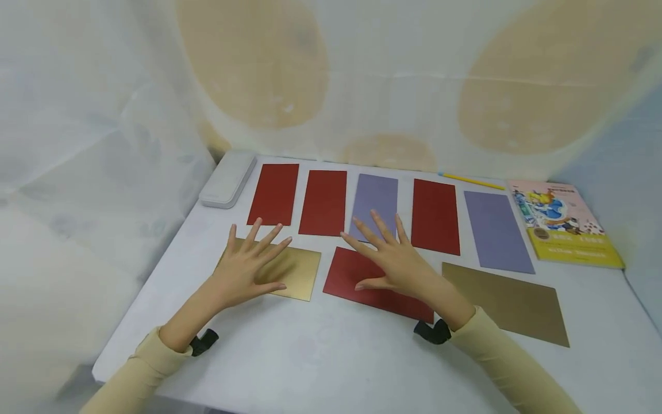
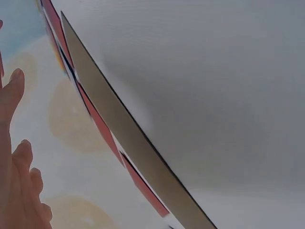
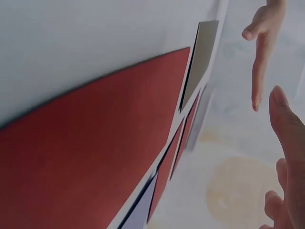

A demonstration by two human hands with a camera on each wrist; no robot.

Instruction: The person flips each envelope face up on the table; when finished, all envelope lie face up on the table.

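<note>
My left hand (image 1: 243, 270) hovers over a gold rectangular card (image 1: 302, 267), fingers straight and spread, palm down. To its right, my right hand (image 1: 403, 264) is spread in the same way above a red card (image 1: 345, 271), its fingertips overlapping a purple card (image 1: 376, 194) in the back row. Both hands hold nothing. The left wrist view has the left fingers (image 2: 19, 176) apart from the gold card (image 2: 133, 138). In the right wrist view, the right thumb (image 3: 286, 119) stays clear of the red card (image 3: 105, 138), and the left hand appears beyond it.
More red cards (image 1: 273, 192) and another purple card (image 1: 499, 233) lie in the back row. A second gold card (image 1: 509, 305) is at front right. A white case (image 1: 227, 178) stands at back left; a yellow pencil (image 1: 473, 181) and an illustrated book (image 1: 566, 224) lie at back right.
</note>
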